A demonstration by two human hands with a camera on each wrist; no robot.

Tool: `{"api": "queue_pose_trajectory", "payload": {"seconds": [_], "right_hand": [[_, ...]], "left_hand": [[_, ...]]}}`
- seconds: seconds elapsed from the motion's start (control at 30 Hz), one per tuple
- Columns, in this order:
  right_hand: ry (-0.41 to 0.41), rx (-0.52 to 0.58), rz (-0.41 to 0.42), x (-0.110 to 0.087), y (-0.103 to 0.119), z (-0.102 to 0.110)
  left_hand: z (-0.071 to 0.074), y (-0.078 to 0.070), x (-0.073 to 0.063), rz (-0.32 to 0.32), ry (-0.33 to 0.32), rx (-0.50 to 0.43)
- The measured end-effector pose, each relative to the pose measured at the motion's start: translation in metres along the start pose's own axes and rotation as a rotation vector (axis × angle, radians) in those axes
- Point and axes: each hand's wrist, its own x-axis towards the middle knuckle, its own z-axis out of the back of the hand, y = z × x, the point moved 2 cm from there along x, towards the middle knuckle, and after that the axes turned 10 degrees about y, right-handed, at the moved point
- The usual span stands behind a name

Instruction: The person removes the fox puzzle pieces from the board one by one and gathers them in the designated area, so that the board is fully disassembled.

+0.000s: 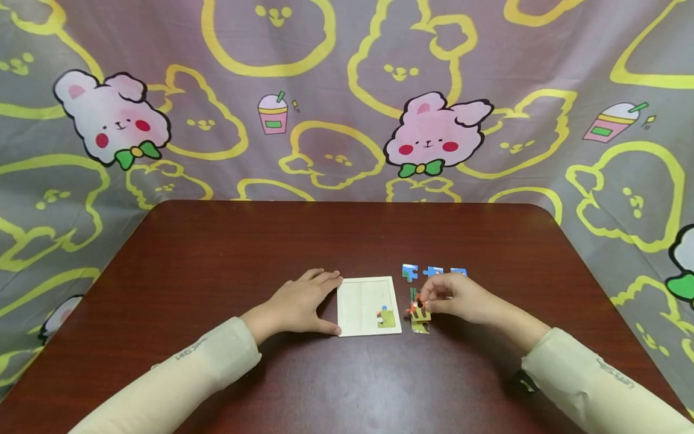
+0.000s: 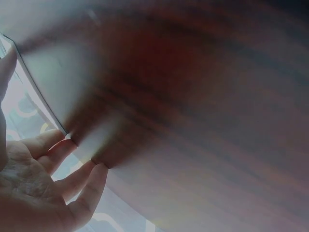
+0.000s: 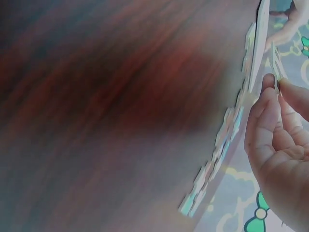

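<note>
A square pale puzzle board lies on the table, with one green puzzle piece in its lower right corner. My left hand rests at the board's left side, thumb and fingers spread, their tips touching its edge and corners. Between thumb and fingertips my right hand pinches an orange, yellow and brown puzzle piece. This piece is raised over other pieces just right of the board. In the right wrist view the held puzzle piece appears nearly edge-on.
Several loose puzzle pieces lie right of the board, among them a blue and green one and two blue ones behind my right hand. The dark red-brown table ends at a patterned curtain.
</note>
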Motion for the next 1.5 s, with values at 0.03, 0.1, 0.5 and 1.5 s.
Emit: {"api": "queue_pose_trajectory", "payload": {"seconds": [0.03,0.1,0.5,1.5], "right_hand": [[-0.005,0.007,0.001,-0.002,-0.001,0.001],[-0.015,0.023,0.004,-0.005,-0.002,0.003],[-0.023,0.044,0.006,-0.028,-0.009,0.007],[0.030,0.019,-0.019,-0.047,-0.023,0.005]], "left_hand": [[0.000,0.000,0.000,0.002,-0.001,0.001],[-0.001,0.001,0.000,0.006,0.001,0.001],[-0.003,0.001,0.000,0.009,-0.010,-0.005],[-0.006,0.000,0.000,-0.002,-0.028,-0.005]]}}
